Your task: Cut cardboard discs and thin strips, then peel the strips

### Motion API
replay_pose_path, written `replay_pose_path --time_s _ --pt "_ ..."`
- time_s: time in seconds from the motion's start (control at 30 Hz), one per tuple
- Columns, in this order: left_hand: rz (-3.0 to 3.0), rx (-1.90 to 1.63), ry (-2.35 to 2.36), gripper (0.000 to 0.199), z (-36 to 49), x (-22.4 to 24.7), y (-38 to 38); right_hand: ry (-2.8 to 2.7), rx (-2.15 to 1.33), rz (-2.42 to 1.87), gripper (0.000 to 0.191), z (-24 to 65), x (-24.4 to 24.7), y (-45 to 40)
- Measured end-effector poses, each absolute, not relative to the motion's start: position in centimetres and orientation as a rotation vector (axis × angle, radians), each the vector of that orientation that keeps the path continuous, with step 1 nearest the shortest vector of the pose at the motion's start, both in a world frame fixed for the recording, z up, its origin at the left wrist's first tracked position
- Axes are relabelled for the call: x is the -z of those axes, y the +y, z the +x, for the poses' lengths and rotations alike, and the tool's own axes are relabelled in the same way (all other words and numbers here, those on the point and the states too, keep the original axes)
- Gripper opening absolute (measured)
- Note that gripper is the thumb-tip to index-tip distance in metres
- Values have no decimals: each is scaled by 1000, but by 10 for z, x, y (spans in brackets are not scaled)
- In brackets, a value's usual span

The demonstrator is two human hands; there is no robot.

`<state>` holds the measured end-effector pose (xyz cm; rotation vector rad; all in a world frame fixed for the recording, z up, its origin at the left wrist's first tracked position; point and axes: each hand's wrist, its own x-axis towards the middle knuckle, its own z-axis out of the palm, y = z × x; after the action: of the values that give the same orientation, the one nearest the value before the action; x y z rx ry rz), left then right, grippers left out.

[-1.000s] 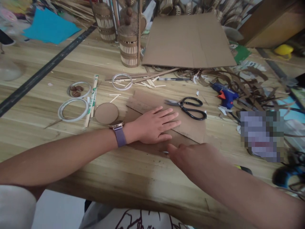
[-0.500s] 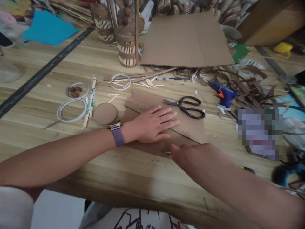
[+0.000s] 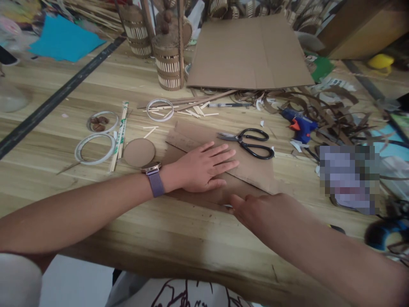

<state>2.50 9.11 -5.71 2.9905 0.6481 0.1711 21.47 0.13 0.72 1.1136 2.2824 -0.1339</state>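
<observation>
My left hand [image 3: 207, 166] lies flat with fingers spread on layered brown cardboard [image 3: 255, 166]. At the cardboard's near edge my right hand [image 3: 255, 204] is closed, fingers pointing left; a small pale glint shows by its fingertips, and what it holds is too hidden to make out. Black-handled scissors [image 3: 252, 143] rest on the cardboard just beyond my left hand. To the left of the cardboard lies a round cardboard disc [image 3: 139, 152], next to a wrapped bundle of sticks [image 3: 119, 138].
Two tape rings [image 3: 96, 148] and brown nuts [image 3: 99, 123] lie at the left. Slatted cylinders [image 3: 168, 64] and a large cardboard sheet [image 3: 249, 53] stand or lie at the back. A blue glue gun [image 3: 300, 125] and brown strips are at the right.
My right hand has shifted very slightly to the right along the cardboard's near edge. My left hand stays flat on the cardboard.
</observation>
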Motion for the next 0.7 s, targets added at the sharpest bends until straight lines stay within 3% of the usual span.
replay_pose_path --time_s 0.7 --pt "2993 -195 649 59 26 60 91 2231 191 1122 32 230 -13 -2"
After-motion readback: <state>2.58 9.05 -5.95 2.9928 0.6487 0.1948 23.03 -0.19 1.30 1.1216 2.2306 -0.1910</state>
